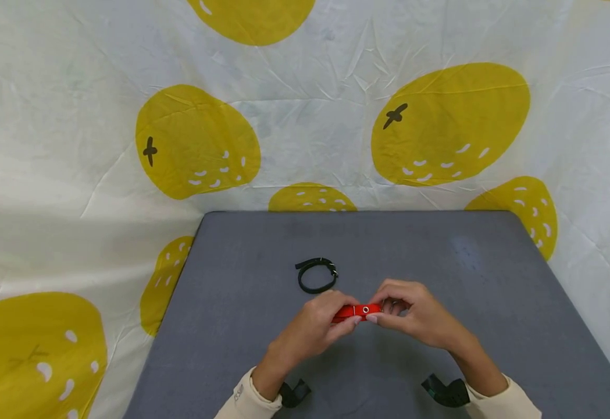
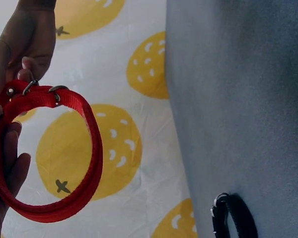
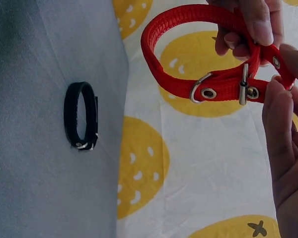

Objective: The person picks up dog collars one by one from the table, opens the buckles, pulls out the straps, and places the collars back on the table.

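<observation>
A red collar with metal eyelets, a buckle and a D-ring is held up between both hands above the table. My left hand pinches its band on the left, thumb in front and fingers behind. The right hand pinches the strap near the buckle between thumb and fingers. In the right wrist view the red collar forms a closed loop, with the strap's end at the right fingertips. A black collar, buckled into a ring, lies on the table just beyond the left hand.
The grey table stands against a white cloth printed with yellow fruit shapes, which hangs at the back and sides. Dark straps hang at both wrists, close to the table's near part.
</observation>
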Demonstrator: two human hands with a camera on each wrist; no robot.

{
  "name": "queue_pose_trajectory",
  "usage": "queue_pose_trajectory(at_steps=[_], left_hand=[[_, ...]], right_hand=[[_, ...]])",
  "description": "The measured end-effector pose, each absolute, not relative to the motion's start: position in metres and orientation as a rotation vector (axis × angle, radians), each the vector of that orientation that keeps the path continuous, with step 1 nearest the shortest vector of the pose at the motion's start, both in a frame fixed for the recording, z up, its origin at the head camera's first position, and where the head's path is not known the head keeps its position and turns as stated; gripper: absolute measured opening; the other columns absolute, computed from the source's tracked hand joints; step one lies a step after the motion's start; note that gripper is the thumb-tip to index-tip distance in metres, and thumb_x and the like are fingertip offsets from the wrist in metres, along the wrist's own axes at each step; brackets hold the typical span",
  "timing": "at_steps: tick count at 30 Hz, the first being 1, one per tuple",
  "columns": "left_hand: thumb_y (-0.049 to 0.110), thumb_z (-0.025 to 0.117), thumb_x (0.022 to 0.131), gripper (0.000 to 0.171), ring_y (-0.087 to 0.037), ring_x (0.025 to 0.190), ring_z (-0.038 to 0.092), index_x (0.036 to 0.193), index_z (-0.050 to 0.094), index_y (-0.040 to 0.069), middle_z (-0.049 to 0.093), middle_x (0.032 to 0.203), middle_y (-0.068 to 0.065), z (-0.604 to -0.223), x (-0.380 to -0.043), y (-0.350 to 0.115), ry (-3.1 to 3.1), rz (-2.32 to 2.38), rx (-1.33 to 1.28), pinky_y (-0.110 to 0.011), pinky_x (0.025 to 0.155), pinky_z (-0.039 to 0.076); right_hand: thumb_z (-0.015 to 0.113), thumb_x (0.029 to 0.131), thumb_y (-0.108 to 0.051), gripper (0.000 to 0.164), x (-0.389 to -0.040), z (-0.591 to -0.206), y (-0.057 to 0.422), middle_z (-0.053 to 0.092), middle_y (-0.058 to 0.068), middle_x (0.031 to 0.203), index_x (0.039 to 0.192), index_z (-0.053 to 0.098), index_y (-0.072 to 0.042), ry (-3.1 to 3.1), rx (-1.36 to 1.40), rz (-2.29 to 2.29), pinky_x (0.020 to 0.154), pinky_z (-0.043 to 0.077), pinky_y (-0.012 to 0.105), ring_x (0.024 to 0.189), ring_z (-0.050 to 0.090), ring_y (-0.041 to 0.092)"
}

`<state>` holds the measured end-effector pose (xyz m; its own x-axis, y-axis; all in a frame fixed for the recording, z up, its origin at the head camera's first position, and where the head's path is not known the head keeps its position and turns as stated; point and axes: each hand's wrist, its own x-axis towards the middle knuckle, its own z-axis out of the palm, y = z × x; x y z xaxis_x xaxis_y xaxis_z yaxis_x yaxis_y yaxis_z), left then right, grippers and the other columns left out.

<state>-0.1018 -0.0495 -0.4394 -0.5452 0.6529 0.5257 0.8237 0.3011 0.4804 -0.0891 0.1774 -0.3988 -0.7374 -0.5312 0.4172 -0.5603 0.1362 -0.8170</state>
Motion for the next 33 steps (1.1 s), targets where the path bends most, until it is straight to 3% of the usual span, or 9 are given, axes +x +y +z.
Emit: queue_pose_trajectory(at_steps=[11,19,27,33], left_hand=[[0.023,0.060,0.094,0.021,-0.005,0.085,0.051,0.111,0.057,0.012,0.058,0.102,0.003,-0.443,-0.102,-0.051,-2.383,-1.110,-1.300,-0.008,0.071,0.041],[0.022,0.063,0.092,0.021,-0.005,0.080,0.049,0.108,0.058,0.011,0.058,0.096,0.004,-0.444,-0.106,-0.049,-2.316,-1.117,-1.257,-0.007,0.068,0.040],[0.023,0.065,0.091,0.019,-0.004,0.077,0.046,0.106,0.059,0.012,0.056,0.092,0.006,-0.446,-0.109,-0.049,-2.317,-1.005,-1.292,-0.008,0.067,0.036],[0.029,0.064,0.090,0.024,-0.004,0.079,0.047,0.107,0.058,0.012,0.057,0.094,0.005,-0.450,-0.110,-0.049,-2.317,-0.930,-1.322,-0.008,0.068,0.037]], right_hand=[[0.067,0.081,0.009,0.022,-0.087,-0.398,0.176,0.058,0.001,0.082,0.091,0.063,-0.009,-2.335,1.094,1.683,0.053,0.051,0.026,0.065,0.056,0.010],[0.062,0.085,0.010,0.023,-0.093,-0.420,0.187,0.055,0.007,0.088,0.100,0.059,-0.007,-2.330,1.080,1.781,0.052,0.049,0.026,0.068,0.058,0.015],[0.063,0.091,-0.009,0.010,-0.097,-0.424,0.187,0.061,0.000,0.090,0.098,0.064,-0.017,-2.534,0.971,1.747,0.064,0.054,0.029,0.074,0.061,0.013],[0.067,0.089,-0.015,0.007,-0.100,-0.425,0.183,0.061,-0.008,0.082,0.092,0.067,-0.021,-2.578,1.003,1.643,0.063,0.051,0.026,0.069,0.058,0.008]])
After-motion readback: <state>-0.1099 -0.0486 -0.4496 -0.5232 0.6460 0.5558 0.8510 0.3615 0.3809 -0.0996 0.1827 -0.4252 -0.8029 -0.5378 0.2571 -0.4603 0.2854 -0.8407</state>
